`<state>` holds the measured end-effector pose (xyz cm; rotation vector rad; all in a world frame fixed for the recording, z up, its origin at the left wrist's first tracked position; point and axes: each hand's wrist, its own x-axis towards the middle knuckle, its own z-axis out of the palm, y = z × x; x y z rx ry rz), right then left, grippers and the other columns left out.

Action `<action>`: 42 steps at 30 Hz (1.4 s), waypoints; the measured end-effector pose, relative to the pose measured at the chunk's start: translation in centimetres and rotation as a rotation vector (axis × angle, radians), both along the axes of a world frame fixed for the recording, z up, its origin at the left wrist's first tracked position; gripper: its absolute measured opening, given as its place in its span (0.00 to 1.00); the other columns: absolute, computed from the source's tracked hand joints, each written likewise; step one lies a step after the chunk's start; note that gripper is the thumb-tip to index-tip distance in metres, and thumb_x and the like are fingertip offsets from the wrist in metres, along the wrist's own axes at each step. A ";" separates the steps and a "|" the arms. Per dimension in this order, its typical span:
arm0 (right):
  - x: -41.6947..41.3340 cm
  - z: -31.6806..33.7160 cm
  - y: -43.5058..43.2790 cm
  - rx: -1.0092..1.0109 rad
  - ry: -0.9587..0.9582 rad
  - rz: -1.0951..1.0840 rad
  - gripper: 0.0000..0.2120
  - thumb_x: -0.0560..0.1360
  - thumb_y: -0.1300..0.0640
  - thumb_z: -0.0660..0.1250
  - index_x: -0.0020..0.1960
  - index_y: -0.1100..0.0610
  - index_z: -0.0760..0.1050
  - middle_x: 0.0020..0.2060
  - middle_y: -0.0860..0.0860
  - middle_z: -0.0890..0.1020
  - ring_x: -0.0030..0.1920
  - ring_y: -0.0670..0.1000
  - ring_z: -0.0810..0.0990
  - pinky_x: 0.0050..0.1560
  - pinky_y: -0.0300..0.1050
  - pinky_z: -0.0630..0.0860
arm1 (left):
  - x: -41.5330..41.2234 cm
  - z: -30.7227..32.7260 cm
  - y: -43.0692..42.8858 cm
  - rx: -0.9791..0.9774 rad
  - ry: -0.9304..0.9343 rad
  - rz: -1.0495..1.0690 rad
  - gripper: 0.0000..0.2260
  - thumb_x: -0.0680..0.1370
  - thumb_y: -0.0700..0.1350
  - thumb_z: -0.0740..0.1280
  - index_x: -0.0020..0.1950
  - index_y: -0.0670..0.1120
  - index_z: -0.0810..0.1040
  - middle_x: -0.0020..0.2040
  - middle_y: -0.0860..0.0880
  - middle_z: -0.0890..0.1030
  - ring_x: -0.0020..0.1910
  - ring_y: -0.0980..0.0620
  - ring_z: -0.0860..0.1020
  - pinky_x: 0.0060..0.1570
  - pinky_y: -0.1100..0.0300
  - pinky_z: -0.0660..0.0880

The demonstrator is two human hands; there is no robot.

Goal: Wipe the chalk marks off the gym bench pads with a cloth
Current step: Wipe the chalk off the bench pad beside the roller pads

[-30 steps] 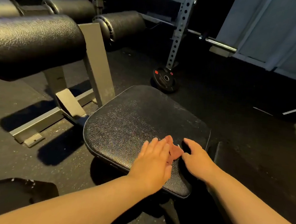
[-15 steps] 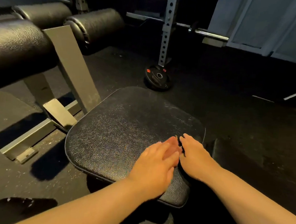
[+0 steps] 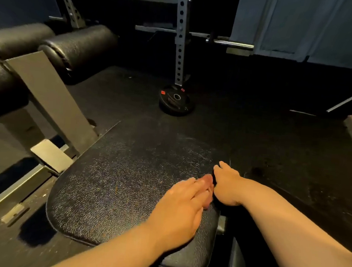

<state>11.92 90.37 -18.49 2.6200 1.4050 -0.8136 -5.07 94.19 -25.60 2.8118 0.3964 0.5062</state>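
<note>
Head view: the bench pad (image 3: 126, 182), black pebbled vinyl, lies centre-near, with a faint pale chalk haze (image 3: 188, 139) towards its far right. The left hand (image 3: 182, 206) rests flat, fingers straight, on the pad's near right. The right hand (image 3: 227, 185), fingers curled, sits just beside it at the right edge over a dark cloth (image 3: 215, 196); whether it grips cannot be told. Since half a second ago, the right fingers have curled tighter and both hands sit nearer that edge.
</note>
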 end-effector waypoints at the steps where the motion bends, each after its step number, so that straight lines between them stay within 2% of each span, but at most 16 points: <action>1: 0.3 0.1 0.0 0.001 -0.005 -0.014 0.26 0.84 0.58 0.52 0.79 0.64 0.52 0.79 0.59 0.52 0.80 0.59 0.50 0.76 0.48 0.54 | 0.4 0.3 1.1 0.023 -0.010 0.012 0.19 0.79 0.43 0.60 0.69 0.53 0.74 0.77 0.56 0.64 0.70 0.50 0.68 0.73 0.50 0.63; 4: 1.1 -0.6 0.3 0.022 0.020 -0.028 0.26 0.82 0.60 0.55 0.78 0.61 0.55 0.79 0.58 0.52 0.79 0.61 0.52 0.76 0.53 0.59 | 1.7 1.2 5.5 0.007 -0.076 0.353 0.19 0.76 0.38 0.64 0.62 0.57 0.76 0.68 0.55 0.75 0.57 0.48 0.72 0.61 0.49 0.71; 6: 1.4 -1.7 0.6 0.095 0.056 -0.090 0.23 0.82 0.59 0.57 0.76 0.60 0.59 0.79 0.58 0.54 0.78 0.62 0.55 0.74 0.55 0.62 | 3.3 1.3 7.2 -0.113 -0.096 0.591 0.20 0.76 0.38 0.65 0.67 0.53 0.75 0.70 0.49 0.75 0.60 0.42 0.74 0.63 0.45 0.71; 9: 1.9 -2.8 1.0 0.302 0.061 -0.228 0.14 0.81 0.58 0.59 0.66 0.60 0.67 0.69 0.57 0.68 0.70 0.61 0.69 0.65 0.53 0.71 | 6.2 0.0 5.3 -0.122 -0.165 0.364 0.24 0.74 0.37 0.66 0.66 0.56 0.71 0.71 0.49 0.74 0.60 0.44 0.75 0.66 0.49 0.70; 12: 2.5 -2.5 1.5 0.440 0.206 -0.446 0.20 0.82 0.57 0.58 0.72 0.60 0.66 0.69 0.59 0.71 0.67 0.60 0.73 0.60 0.48 0.70 | 7.1 -0.9 4.7 -0.087 -0.053 0.052 0.19 0.78 0.44 0.59 0.69 0.53 0.76 0.77 0.57 0.66 0.69 0.51 0.70 0.74 0.53 0.61; 18: 1.5 -2.6 3.1 0.569 0.271 -0.616 0.11 0.82 0.57 0.59 0.62 0.59 0.73 0.61 0.57 0.76 0.62 0.60 0.76 0.55 0.49 0.73 | 10.6 1.0 8.6 -0.116 0.019 0.392 0.17 0.79 0.46 0.59 0.66 0.51 0.78 0.74 0.53 0.70 0.66 0.44 0.71 0.73 0.44 0.59; 20: 1.3 -2.6 3.3 0.679 0.350 -0.712 0.07 0.82 0.54 0.60 0.52 0.58 0.74 0.53 0.53 0.79 0.52 0.55 0.80 0.41 0.45 0.73 | 11.6 1.5 6.7 -0.168 0.024 0.231 0.18 0.79 0.49 0.60 0.68 0.53 0.77 0.73 0.53 0.70 0.62 0.46 0.72 0.72 0.46 0.62; 22: 1.5 -2.7 3.5 0.766 0.377 -0.767 0.05 0.80 0.57 0.61 0.48 0.56 0.74 0.48 0.54 0.81 0.45 0.52 0.80 0.36 0.45 0.72 | 11.6 1.1 6.8 -0.196 0.045 0.085 0.18 0.81 0.50 0.62 0.71 0.54 0.74 0.74 0.56 0.69 0.66 0.48 0.70 0.73 0.50 0.63; 25: 1.4 -3.0 3.9 0.704 0.393 -0.667 0.11 0.77 0.63 0.59 0.56 0.56 0.76 0.54 0.55 0.80 0.53 0.55 0.80 0.54 0.54 0.78 | 10.9 1.4 10.7 -0.103 0.030 0.115 0.18 0.80 0.48 0.57 0.67 0.56 0.78 0.70 0.54 0.75 0.64 0.46 0.72 0.70 0.47 0.66; 28: 0.8 -2.9 4.1 0.583 0.351 -0.578 0.28 0.80 0.65 0.56 0.80 0.58 0.58 0.77 0.55 0.64 0.77 0.56 0.63 0.75 0.49 0.60 | 10.6 1.7 15.1 -0.017 0.020 0.409 0.17 0.76 0.43 0.59 0.58 0.59 0.79 0.56 0.50 0.80 0.50 0.41 0.77 0.54 0.45 0.73; 30: 0.6 -2.9 4.3 0.568 0.324 -0.537 0.29 0.82 0.65 0.55 0.81 0.57 0.53 0.80 0.54 0.58 0.80 0.54 0.56 0.77 0.48 0.55 | 11.0 1.8 15.3 -0.039 0.021 0.524 0.17 0.76 0.44 0.58 0.60 0.57 0.79 0.56 0.52 0.78 0.52 0.44 0.77 0.52 0.51 0.72; 32: 0.5 -3.2 4.3 0.609 0.309 -0.531 0.27 0.82 0.64 0.55 0.80 0.56 0.58 0.79 0.55 0.60 0.79 0.55 0.59 0.78 0.51 0.57 | 12.0 1.7 12.9 -0.090 0.002 0.356 0.18 0.76 0.43 0.60 0.60 0.59 0.80 0.61 0.54 0.76 0.54 0.46 0.76 0.54 0.52 0.74; 34: 0.4 -3.3 4.6 0.654 0.270 -0.524 0.20 0.82 0.60 0.56 0.74 0.55 0.67 0.73 0.56 0.69 0.74 0.57 0.67 0.74 0.56 0.65 | 12.3 1.3 10.7 -0.133 0.037 0.119 0.16 0.80 0.43 0.62 0.65 0.56 0.80 0.71 0.56 0.72 0.66 0.47 0.71 0.68 0.53 0.68; 36: 0.3 -3.6 4.8 0.631 0.248 -0.493 0.22 0.81 0.60 0.56 0.74 0.55 0.66 0.73 0.55 0.68 0.74 0.57 0.67 0.73 0.56 0.65 | 11.9 1.6 11.3 -0.161 0.011 0.074 0.16 0.83 0.44 0.60 0.70 0.54 0.77 0.76 0.59 0.68 0.72 0.52 0.65 0.75 0.57 0.58; 39: 0.0 -3.6 4.7 0.520 0.238 -0.419 0.29 0.81 0.64 0.55 0.81 0.55 0.54 0.80 0.53 0.54 0.80 0.54 0.52 0.78 0.48 0.52 | 11.2 1.3 15.9 -0.080 0.033 0.226 0.18 0.81 0.41 0.61 0.66 0.56 0.80 0.73 0.56 0.72 0.68 0.51 0.69 0.72 0.51 0.63; 42: 0.0 -3.5 4.7 0.492 0.217 -0.384 0.29 0.82 0.63 0.53 0.82 0.55 0.52 0.81 0.51 0.49 0.81 0.51 0.46 0.77 0.44 0.47 | 10.5 1.3 19.5 -0.141 -0.040 0.476 0.18 0.76 0.37 0.63 0.57 0.56 0.85 0.68 0.52 0.78 0.64 0.46 0.75 0.65 0.49 0.70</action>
